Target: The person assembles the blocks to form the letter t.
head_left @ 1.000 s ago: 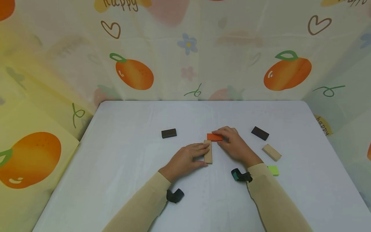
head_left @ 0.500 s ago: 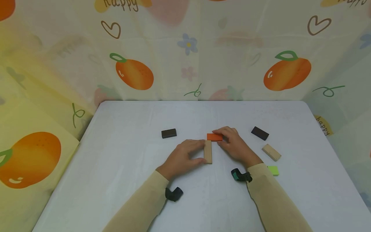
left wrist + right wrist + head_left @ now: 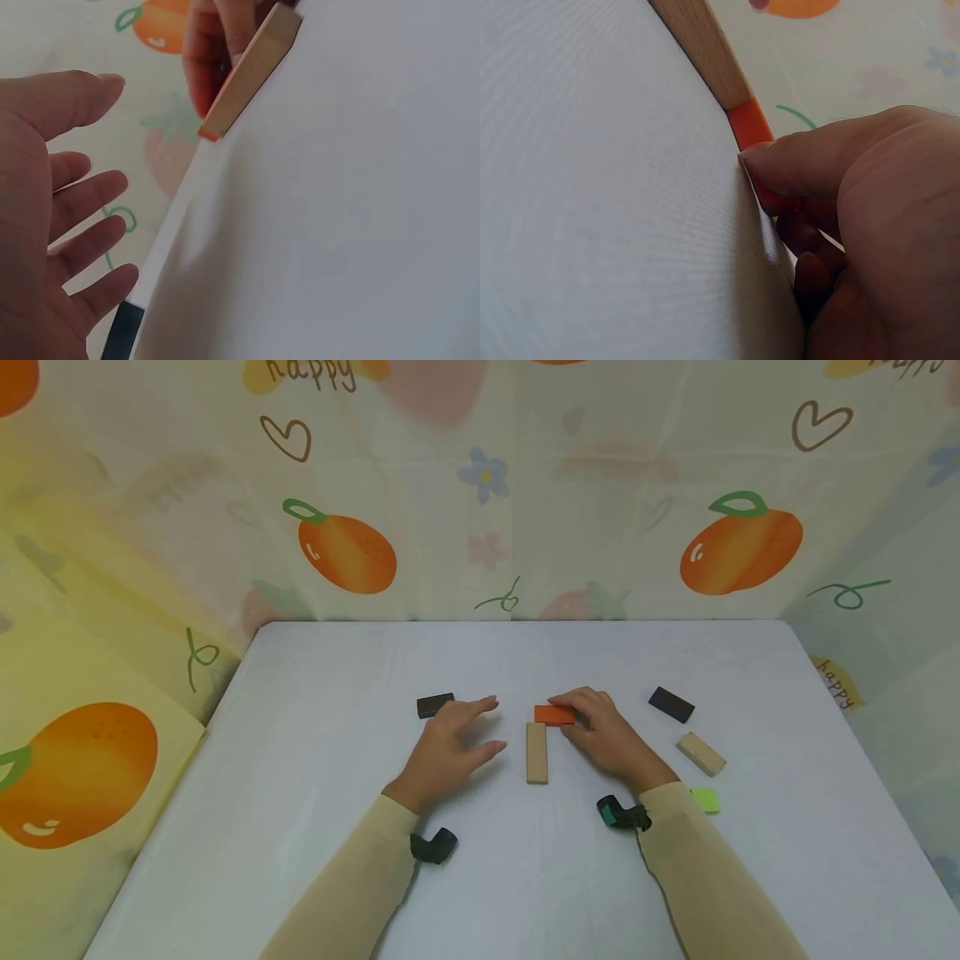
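My right hand [image 3: 607, 731] pinches an orange block [image 3: 553, 715] that lies flat on the white table; in the right wrist view the thumb presses on the side of the orange block [image 3: 751, 124]. A long plain wooden block [image 3: 537, 753] lies lengthwise just in front of it, its far end against the orange one. My left hand [image 3: 444, 745] hovers to the left with spread fingers and holds nothing. Partly covered by that hand, a dark block [image 3: 432, 706] lies behind it. The left wrist view shows the spread left hand [image 3: 67, 187] apart from the wooden block [image 3: 251, 71].
Right of my right hand lie another dark block [image 3: 671, 704], a second plain wooden block [image 3: 701, 753] and a light green piece [image 3: 706, 800] partly hidden by the sleeve. A fruit-patterned cloth [image 3: 592, 527] hangs beyond the table's far edge.
My left hand has let go of the wooden block and moved left toward the dark block, fingers spreading. My right hand keeps its place on the orange block.
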A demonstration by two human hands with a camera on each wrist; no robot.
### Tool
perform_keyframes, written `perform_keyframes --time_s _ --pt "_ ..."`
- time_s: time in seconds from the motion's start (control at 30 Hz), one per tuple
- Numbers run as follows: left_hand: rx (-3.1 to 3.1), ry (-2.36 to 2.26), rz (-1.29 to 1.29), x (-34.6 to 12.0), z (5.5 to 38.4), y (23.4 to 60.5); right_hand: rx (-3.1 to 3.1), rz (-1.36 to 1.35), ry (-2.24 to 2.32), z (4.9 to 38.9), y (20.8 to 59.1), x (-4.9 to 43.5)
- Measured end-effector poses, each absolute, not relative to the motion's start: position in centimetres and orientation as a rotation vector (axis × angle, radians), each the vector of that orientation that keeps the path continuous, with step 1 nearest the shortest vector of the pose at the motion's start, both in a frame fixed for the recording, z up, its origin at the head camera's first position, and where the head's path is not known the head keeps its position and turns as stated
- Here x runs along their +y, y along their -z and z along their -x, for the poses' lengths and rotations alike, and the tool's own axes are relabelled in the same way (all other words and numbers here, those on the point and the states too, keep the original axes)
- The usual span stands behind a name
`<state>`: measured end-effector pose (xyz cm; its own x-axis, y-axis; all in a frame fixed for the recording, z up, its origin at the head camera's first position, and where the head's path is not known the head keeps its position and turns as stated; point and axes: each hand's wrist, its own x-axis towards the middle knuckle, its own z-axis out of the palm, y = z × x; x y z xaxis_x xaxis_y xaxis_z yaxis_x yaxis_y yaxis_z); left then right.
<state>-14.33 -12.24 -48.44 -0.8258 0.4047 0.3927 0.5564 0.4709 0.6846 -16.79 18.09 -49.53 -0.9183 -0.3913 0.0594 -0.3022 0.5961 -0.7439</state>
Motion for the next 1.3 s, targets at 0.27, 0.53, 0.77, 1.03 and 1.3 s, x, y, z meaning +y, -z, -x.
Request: perform_keyframes --time_s 0.27,0.53,0.77,1.03,1.3 --pt "-2.383 1.314 0.718 -14.5 15.4 48.4 2.693 0.571 1.248 16.8 49.5 18.1" --pt "-2.41 1.394 0.493 -17.1 16.3 48.9 2.705 0.593 1.235 16.8 49.7 18.1" --pt "-2.517 1.499 0.356 -18.4 16.8 49.2 2.698 0.585 1.242 16.8 49.7 18.1" --pt "-2.644 1.47 0.224 -18.7 17.0 49.6 2.703 0.586 1.236 16.8 49.7 18.1" --pt "-2.671 1.401 0.235 -18.5 16.8 49.6 2.707 0.599 1.239 16.8 49.7 18.1"
